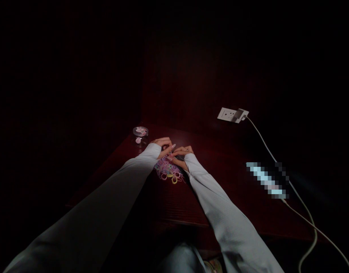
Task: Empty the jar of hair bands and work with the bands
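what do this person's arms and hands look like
Both arms wear long, plain, pale grey sleeves reaching the wrists. The left hand and right hand wear no gloves. Long, pinkish nails show; the dim light hides finer detail.

Arms (237,216) converge forward; left hand (163,144) and right hand (182,154) lie close together, fingers (178,153) bent

Small thin bands (166,166) | mostly pink-purple, some blue-green | loose tangled heap on dark red tabletop (178,206) | yellow ring (174,182) and pink ring (164,179) at near edge | far side partly hidden
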Available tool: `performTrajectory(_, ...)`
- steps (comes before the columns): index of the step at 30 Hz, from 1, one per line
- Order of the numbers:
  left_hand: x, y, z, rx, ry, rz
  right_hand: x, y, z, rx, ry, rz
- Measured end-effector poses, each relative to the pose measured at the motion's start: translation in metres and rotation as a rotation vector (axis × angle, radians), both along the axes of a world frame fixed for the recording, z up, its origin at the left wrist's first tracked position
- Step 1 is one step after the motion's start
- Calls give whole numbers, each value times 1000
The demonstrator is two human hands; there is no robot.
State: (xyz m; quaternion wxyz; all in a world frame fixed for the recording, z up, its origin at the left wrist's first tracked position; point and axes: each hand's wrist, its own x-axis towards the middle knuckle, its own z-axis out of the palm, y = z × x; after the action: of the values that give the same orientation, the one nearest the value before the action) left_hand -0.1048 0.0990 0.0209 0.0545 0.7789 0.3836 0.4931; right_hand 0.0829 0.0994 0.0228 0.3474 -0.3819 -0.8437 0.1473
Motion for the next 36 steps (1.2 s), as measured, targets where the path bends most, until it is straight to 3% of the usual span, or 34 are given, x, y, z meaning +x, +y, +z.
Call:
performTrajectory(18, 0, -1, 2, -16, -21, 35, 4, -8, 12, 2, -26, -51)
performTrajectory(30, 0, -2, 2, -21, -14, 21, 4, -1, 9, 38, -20, -49)
performTrajectory(33, -4, -1, 4, -23, 20, 10, 14, 2, 17, 80, 13, -100)
performTrajectory(36, -7, -2, 6, -40, 52, 16, 36, 8, 29, 155, 23, -261)
